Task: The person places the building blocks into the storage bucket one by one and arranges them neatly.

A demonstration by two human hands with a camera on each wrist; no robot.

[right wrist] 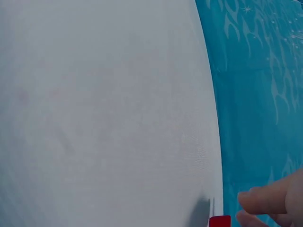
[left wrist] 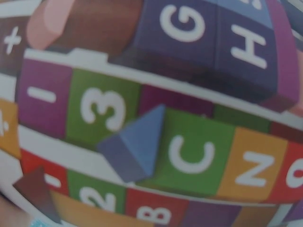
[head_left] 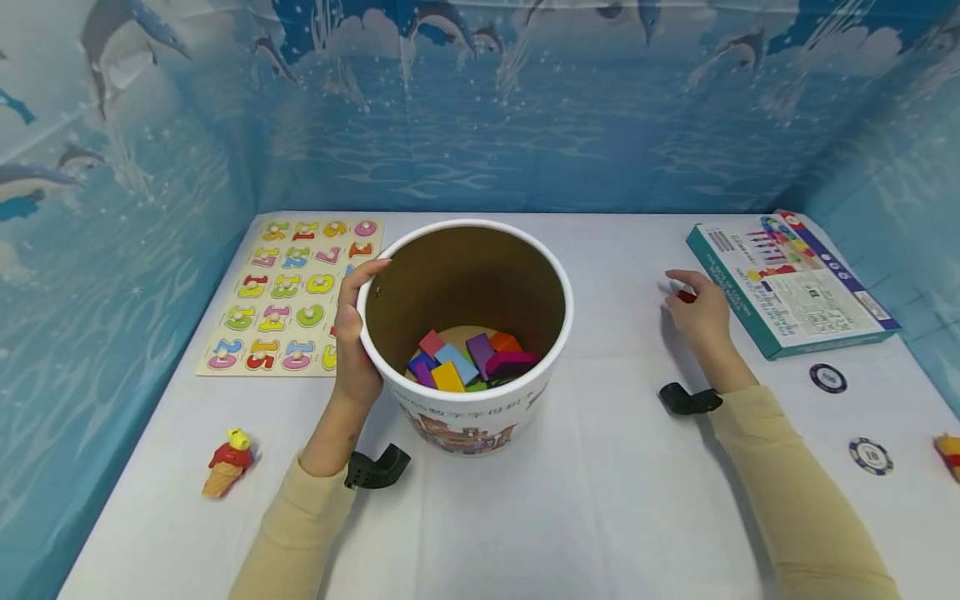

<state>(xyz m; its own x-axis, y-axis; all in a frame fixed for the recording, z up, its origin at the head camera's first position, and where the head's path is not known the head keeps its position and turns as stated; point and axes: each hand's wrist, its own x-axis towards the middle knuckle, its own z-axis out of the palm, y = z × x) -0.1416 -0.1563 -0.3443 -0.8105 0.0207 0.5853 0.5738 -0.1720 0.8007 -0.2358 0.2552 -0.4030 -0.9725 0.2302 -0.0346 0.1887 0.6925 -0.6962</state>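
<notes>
My left hand (head_left: pixel 356 342) grips the left rim of a white bucket (head_left: pixel 468 425), thumb side at the rim and fingers along the outer wall. The bucket tilts towards me and shows several coloured wooden blocks (head_left: pixel 450 375) inside. Printed letters and numbers on its wall (left wrist: pixel 189 156) fill the left wrist view. Off to the right, my right hand (head_left: pixel 701 312) holds a small red block (head_left: pixel 686 296) over the table beside a teal box. The red block (right wrist: pixel 220 221) shows at the bottom edge of the right wrist view, near the fingers (right wrist: pixel 265 198).
A number puzzle board (head_left: pixel 285 292) lies behind and left of the bucket. An ice-cream-shaped toy (head_left: pixel 228 467) lies at front left. The teal game box (head_left: pixel 795 283), a black chip (head_left: pixel 828 378), a white-and-blue chip (head_left: pixel 871 457) and a yellow-red toy (head_left: pixel 949 454) lie right.
</notes>
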